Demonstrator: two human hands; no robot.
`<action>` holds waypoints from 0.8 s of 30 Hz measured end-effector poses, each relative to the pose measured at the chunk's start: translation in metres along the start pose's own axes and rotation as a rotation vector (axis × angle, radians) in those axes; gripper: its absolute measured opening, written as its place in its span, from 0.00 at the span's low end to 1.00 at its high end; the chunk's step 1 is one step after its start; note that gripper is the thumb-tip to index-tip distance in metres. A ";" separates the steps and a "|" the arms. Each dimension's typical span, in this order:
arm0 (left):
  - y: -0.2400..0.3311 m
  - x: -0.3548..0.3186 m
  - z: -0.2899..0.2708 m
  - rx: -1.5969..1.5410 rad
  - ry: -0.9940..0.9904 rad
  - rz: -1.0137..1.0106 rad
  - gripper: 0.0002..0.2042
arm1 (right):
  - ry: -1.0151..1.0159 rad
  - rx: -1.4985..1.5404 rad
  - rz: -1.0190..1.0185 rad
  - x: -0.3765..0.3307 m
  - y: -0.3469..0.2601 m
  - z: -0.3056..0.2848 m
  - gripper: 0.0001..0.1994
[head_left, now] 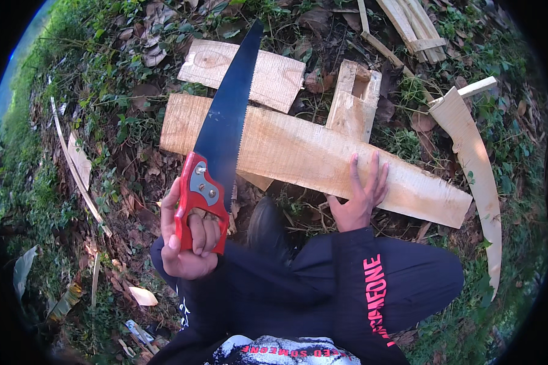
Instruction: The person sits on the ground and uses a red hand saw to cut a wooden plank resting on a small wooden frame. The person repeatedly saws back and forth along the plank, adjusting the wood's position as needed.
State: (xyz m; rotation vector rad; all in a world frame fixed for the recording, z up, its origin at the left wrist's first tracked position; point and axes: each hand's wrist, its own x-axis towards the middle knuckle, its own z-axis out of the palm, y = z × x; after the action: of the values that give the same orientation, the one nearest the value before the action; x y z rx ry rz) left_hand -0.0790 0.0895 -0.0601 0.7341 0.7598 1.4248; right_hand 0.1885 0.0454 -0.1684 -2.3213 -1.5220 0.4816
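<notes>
Two hands at work: the left hand (186, 240) is wrapped tight around the red grip of a handsaw (222, 131), blade raised over a long plank (298, 152) on leafy ground, where the right hand (360, 194) presses flat, fingers spread

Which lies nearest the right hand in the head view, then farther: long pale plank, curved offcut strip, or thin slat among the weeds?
1. Long pale plank, under the right hand.
2. Curved offcut strip, far right.
3. Thin slat, far left.

A red-handled saw (216, 152) with dark blade points up over a long pale plank (310, 155).
</notes>
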 end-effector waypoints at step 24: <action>0.017 -0.049 0.019 0.274 -0.059 0.156 0.25 | 0.089 -0.036 -0.077 0.035 0.018 -0.020 0.36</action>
State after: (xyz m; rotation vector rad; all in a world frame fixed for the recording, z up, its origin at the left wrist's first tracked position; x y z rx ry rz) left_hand -0.0737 0.0408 -0.0345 1.0619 0.8766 1.4467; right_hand 0.2252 0.0697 -0.1623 -2.2694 -1.5829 0.3290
